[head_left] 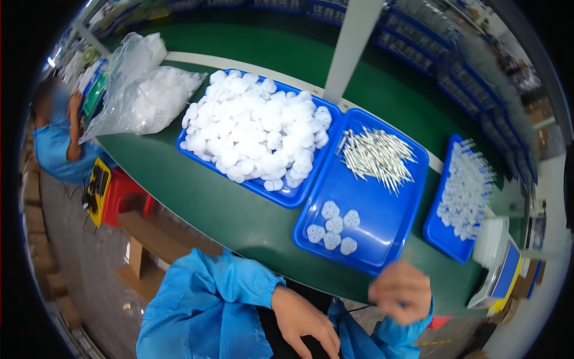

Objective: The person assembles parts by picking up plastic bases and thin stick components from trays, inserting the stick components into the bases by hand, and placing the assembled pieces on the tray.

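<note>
A: Begin at the near side. Condition of the hands?
B: Apart from each other. The left hand (pixel 306 323), bottom centre of the frame, shows its back, fingers loosely extended, no item visible in it. The right hand (pixel 402 293), lower right of centre, is blurred with fingers curled; I cannot tell whether it grips anything.
A: Nearest item to the right hand?
B: The middle blue tray (pixel 382 221), right of centre, on the green table (pixel 251 221). Six white discs (pixel 334 225) lie in its near part; a pile of pale pointed sticks (pixel 379 158) lies in its far part.
A: Beyond that?
B: At right, a narrower blue tray (pixel 435 228) carries clear plastic pieces (pixel 463 191). Upper centre, another blue tray (pixel 282 196) bears a heap of white discs.
A: Farthest?
B: Upper left, a clear bag (pixel 149 99) with white contents; at the left edge, a co-worker (pixel 60 149) in blue.
</note>
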Action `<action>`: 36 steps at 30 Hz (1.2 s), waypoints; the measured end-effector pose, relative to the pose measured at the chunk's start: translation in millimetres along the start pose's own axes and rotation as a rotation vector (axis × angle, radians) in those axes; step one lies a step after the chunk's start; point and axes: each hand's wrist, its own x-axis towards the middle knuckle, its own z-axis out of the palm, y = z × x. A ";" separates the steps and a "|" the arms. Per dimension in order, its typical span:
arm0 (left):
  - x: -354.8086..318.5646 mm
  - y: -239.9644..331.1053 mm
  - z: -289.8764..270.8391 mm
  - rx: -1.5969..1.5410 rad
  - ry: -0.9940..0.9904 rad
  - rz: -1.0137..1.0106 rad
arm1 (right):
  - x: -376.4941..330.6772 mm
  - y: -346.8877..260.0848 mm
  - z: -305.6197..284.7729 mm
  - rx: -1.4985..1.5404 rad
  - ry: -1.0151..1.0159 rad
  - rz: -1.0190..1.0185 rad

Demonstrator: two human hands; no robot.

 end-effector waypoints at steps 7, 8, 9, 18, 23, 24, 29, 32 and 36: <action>-7.5 22.1 -27.7 -0.065 0.267 -0.021 | 15.3 31.2 -3.4 -0.058 0.070 0.305; -12.0 44.2 -37.2 0.003 0.414 0.043 | 17.0 33.9 -3.4 -0.079 0.182 0.313; -15.0 65.0 -43.2 0.072 0.566 0.104 | 18.1 36.4 -2.5 -0.098 0.291 0.317; -17.4 118.2 -43.5 0.515 0.906 0.654 | 1.5 112.3 29.5 -0.925 0.432 0.529; -61.5 91.9 -51.0 0.420 0.757 0.229 | -14.1 112.5 36.5 -1.015 0.435 0.591; -70.4 76.8 -47.4 0.551 0.781 0.016 | -12.9 110.5 35.3 -0.991 0.438 0.591; -105.5 11.3 -27.2 1.214 0.735 -0.601 | -12.4 112.7 38.6 -0.929 0.499 0.625; -111.6 2.4 -30.6 1.154 0.687 -0.590 | -9.0 103.4 30.0 -1.045 0.414 0.605; -121.1 22.9 -35.3 1.241 0.837 -0.458 | 23.9 85.4 28.6 -1.075 0.391 0.516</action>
